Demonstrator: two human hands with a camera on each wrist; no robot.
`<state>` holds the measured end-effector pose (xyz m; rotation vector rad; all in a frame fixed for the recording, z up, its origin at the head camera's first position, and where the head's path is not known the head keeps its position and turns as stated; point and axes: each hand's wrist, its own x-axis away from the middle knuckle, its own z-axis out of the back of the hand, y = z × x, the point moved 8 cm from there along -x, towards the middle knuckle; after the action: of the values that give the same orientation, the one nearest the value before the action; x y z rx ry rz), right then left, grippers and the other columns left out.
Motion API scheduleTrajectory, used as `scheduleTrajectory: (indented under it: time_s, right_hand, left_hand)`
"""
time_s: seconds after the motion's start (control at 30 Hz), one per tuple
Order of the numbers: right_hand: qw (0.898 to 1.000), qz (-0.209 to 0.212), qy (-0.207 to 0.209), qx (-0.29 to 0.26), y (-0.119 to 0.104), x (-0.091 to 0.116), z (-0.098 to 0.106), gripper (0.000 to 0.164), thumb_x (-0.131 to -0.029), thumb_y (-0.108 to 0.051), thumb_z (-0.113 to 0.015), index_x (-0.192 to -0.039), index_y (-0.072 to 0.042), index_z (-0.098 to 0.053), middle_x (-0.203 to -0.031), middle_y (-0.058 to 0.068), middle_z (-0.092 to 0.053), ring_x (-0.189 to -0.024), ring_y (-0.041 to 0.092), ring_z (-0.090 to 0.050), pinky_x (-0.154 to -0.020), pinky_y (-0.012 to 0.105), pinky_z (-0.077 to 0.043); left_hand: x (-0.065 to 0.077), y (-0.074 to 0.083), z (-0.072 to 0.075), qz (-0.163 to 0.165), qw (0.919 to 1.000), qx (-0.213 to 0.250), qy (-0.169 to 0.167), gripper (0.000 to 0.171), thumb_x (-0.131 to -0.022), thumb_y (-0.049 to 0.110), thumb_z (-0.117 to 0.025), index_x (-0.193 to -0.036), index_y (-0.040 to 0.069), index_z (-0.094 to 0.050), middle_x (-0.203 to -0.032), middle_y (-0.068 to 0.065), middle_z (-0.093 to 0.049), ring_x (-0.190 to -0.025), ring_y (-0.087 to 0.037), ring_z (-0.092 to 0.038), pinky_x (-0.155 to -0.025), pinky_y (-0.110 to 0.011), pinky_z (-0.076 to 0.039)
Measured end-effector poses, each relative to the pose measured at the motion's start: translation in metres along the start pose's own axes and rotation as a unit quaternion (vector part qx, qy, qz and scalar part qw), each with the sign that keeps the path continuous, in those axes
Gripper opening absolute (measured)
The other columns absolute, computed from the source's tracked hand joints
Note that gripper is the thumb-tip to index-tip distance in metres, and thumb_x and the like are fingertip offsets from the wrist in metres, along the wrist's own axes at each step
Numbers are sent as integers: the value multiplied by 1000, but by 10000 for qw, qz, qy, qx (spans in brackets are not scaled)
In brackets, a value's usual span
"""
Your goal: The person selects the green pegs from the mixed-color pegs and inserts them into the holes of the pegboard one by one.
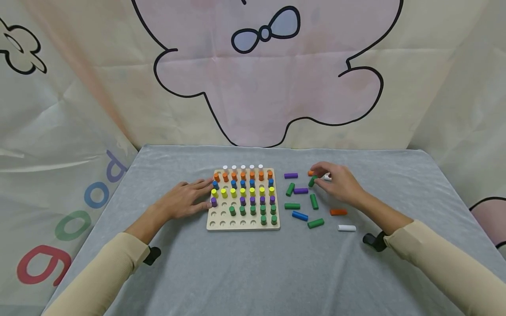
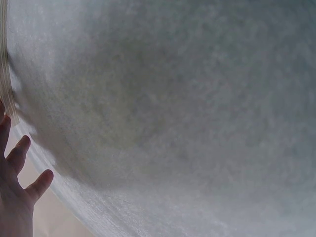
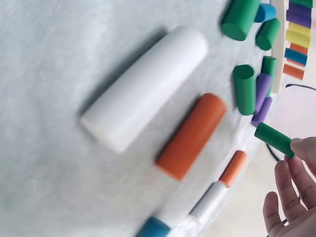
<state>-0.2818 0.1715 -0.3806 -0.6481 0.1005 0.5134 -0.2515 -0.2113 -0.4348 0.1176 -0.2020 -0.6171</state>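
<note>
A wooden pegboard (image 1: 237,228) lies flat on the grey cloth, with rows of white, orange, blue, yellow, purple and green pegs standing in its holes. Several holes at its lower left have no peg. My left hand (image 1: 183,199) rests at the board's left edge, fingers spread and nearly straight; in the left wrist view the board's side (image 2: 9,81) shows beside the fingers. To the right of the board, my right hand (image 1: 341,185) pinches a green peg (image 3: 274,139) between thumb and fingertips, held tilted above the cloth.
Loose pegs lie right of the board: several green ones (image 1: 292,206), two purple (image 1: 301,191), a blue one (image 1: 300,216), an orange one (image 1: 338,212) and a white one (image 1: 347,228). Another orange peg (image 3: 233,168) and white peg (image 3: 207,202) lie near the right hand. A printed curtain (image 1: 276,105) stands behind.
</note>
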Motion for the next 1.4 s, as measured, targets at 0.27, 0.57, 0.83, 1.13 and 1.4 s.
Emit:
scheduleTrajectory:
  time_s: [0.27, 0.57, 0.83, 1.13, 1.4]
  right_hand:
    - [9993, 353, -56, -85, -32, -3, 4, 29, -87, 1, -74, -115, -4, -67, -101, 8, -73, -93, 25, -67, -83, 50, -53]
    - [9982, 505, -221, -223, -61, -3, 1, 30, -88, -3, -75, -117, -6, -67, -104, 4, -72, -96, 20, -65, -83, 45, -54]
    - [9937, 1042, -92, -394, -90, -2, -1, 31, -85, -5, -79, -115, -7, -69, -101, 1, -72, -93, 15, -64, -80, 39, -54]
    - [9906, 1217, -264, -566, -111, 1, -17, 32, -85, -10, -80, -115, -8, -69, -102, -1, -72, -92, 13, -65, -81, 36, -57]
    - [9878, 1395, -286, -635, -127, 0, -31, 30, -86, -16, -80, -113, -7, -70, -99, -1, -72, -89, 13, -63, -75, 31, -54]
  left_hand:
    - [1, 1, 2, 9, 10000, -36, 5, 73, -99, 57, -48, -154, 10, -36, -162, -8, -27, -147, -34, -30, -106, -66, -32]
    - [1, 2, 1, 10, 10000, -30, -2, 73, -99, 58, -48, -154, 11, -37, -162, -8, -28, -146, -34, -31, -105, -65, -33]
    - [1, 2, 1, 10, 10000, -25, 32, 74, -99, 58, -48, -154, 11, -36, -162, -8, -27, -146, -34, -30, -106, -66, -33]
    - [2, 2, 1, 3, 10000, -57, 21, 73, -99, 58, -48, -154, 11, -37, -162, -8, -28, -146, -34, -31, -105, -65, -34]
    - [1, 2, 1, 8, 10000, -54, 37, 74, -99, 58, -48, -154, 11, -37, -162, -8, -28, -146, -34, -31, -105, -65, -34]
